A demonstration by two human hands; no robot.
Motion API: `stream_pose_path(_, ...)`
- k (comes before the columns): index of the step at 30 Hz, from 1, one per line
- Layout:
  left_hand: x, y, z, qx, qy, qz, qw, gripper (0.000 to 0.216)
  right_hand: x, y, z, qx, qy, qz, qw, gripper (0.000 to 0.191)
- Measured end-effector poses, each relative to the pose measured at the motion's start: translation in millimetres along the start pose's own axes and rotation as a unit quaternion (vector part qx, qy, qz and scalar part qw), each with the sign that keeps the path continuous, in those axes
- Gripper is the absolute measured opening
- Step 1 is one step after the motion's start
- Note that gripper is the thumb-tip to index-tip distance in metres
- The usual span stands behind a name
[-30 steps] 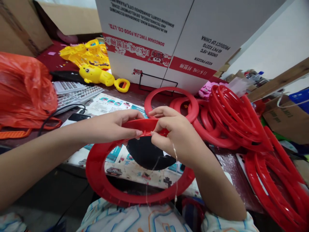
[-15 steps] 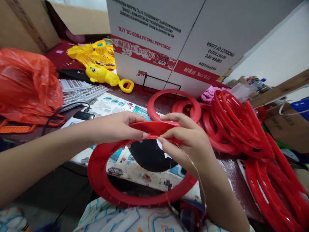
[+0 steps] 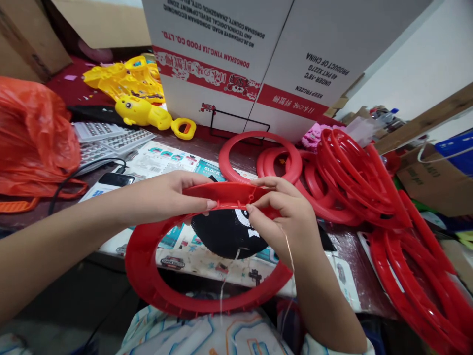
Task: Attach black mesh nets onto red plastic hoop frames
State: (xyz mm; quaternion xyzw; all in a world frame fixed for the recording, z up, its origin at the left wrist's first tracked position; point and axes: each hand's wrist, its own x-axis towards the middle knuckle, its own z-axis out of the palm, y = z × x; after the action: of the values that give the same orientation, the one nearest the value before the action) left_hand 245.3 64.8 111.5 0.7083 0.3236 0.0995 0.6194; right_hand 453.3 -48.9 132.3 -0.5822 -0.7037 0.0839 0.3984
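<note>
Between my hands is a red plastic ring [image 3: 148, 276], tilted, its lower rim near my lap. My left hand [image 3: 185, 197] grips its far edge, thumb on the inner rim. My right hand [image 3: 279, 202] pinches the same edge a little to the right, with thumb and fingertips together near small pegs on the rim. A thin wire [image 3: 290, 251] hangs from about my right hand, and another pale strand crosses the ring's opening. Through that opening shows a black mesh piece [image 3: 221, 236] with white print; what it is I cannot tell.
Red rings [image 3: 236, 153] and a stack of red hoops [image 3: 347, 172] lie to the right. Behind stands a white carton [image 3: 207, 29]. At left are a yellow toy [image 3: 144, 113], an orange bag [image 3: 33, 128], trays of small parts [image 3: 125, 143] and a phone [image 3: 116, 179] with cable.
The view has shifted slightly, so the scene sits further left. My right fingers have moved a little apart from my left thumb, showing more rim pegs. The strand in the opening hangs differently.
</note>
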Motion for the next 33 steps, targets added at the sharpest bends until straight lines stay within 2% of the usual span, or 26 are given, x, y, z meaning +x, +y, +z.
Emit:
stream_pose_path(2,-0.3,3.6,-9.0,0.036,-0.023,-0.002,0.999,0.028,2.2,-2.9,0.7,0.004,-0.003,0.015,1.0,0.018)
stream_pose_path(6,4.7,16.4,-24.5,0.119,-0.096,0.014,0.988,0.033,4.0,-8.4,3.3,0.011,-0.001,-0.01,1.0,0.016)
stream_pose_path(9,13.2,27.0,-19.9,0.131,-0.102,0.036,0.985,0.031,4.0,-11.1,4.3,-0.002,-0.01,-0.009,1.0,0.017)
stream_pose_path(14,23.4,29.5,-7.7,0.077,-0.154,0.0,0.985,0.024,1.6,-7.7,4.1,-0.005,-0.007,-0.029,1.0,0.014)
stream_pose_path(20,20.7,21.0,-11.3,0.002,-0.151,-0.016,0.988,0.014,-11.6,2.2,7.8,-0.031,0.031,-0.104,0.994,0.006)
stream_pose_path(24,16.8,22.0,-10.0,-0.005,-0.142,-0.03,0.989,0.016,-21.7,4.7,8.2,-0.047,0.097,-0.123,0.987,0.016)
stream_pose_path(28,15.3,19.3,-8.6,0.01,-0.12,-0.041,0.992,0.021,-23.8,4.8,8.1,-0.076,0.085,-0.092,0.989,0.013)
stream_pose_path(33,14.0,13.7,-5.7,0.012,-0.106,-0.053,0.993,0.023,-19.8,5.1,9.2,-0.043,0.054,-0.015,0.998,0.015)
